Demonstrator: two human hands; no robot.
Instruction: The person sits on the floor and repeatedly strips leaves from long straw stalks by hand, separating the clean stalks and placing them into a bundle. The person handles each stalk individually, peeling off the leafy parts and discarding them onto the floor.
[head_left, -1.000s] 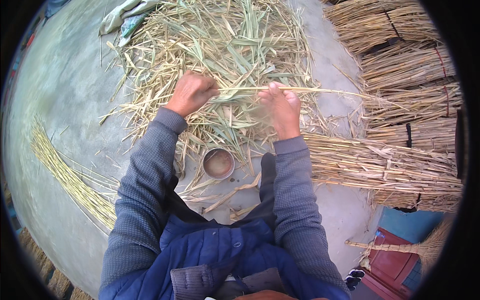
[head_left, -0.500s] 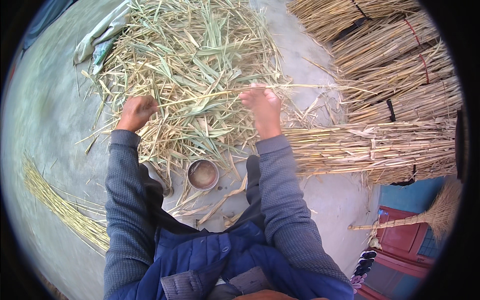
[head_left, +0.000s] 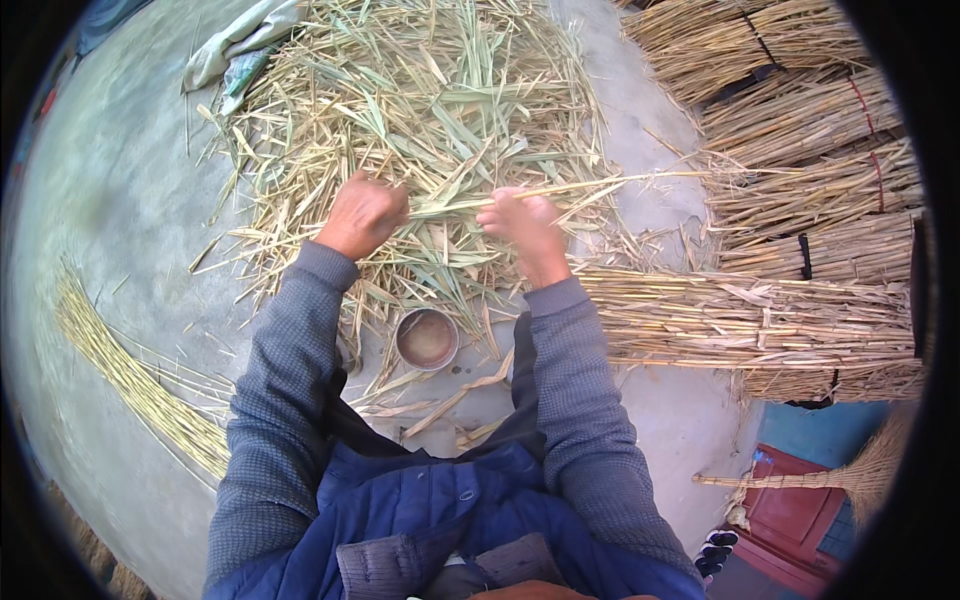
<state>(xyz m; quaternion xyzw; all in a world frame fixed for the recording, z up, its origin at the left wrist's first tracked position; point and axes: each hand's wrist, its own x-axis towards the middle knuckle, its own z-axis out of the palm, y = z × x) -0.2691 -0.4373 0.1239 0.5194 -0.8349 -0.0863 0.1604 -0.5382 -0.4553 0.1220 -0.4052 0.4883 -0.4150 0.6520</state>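
Observation:
A long, thin, straw-coloured reed stalk (head_left: 610,184) stretches sideways in front of me, its frayed far end reaching toward the bundles on the right. My left hand (head_left: 365,215) is closed in a fist at the stalk's left part, which its fingers mostly hide. Slightly blurred, my right hand (head_left: 530,232) is closed around the stalk a short way to the right. Both hands are above a wide heap of dry leaves and husks (head_left: 400,110). Below and between them, a round metal bowl (head_left: 427,367) stands on the floor; its contents are unclear.
Tied reed bundles (head_left: 800,150) are stacked at the far right, and another bundle (head_left: 690,315) lies beside my right forearm. Thin yellow-green stalks (head_left: 145,370) lie at the left. A pale sack (head_left: 235,50) is at the heap's edge; a straw broom (head_left: 800,481) is lower right.
My left hand has moved right, much closer to my right hand, which remains on the stalk. The view has shifted a little, so the surroundings appear lower and farther right.

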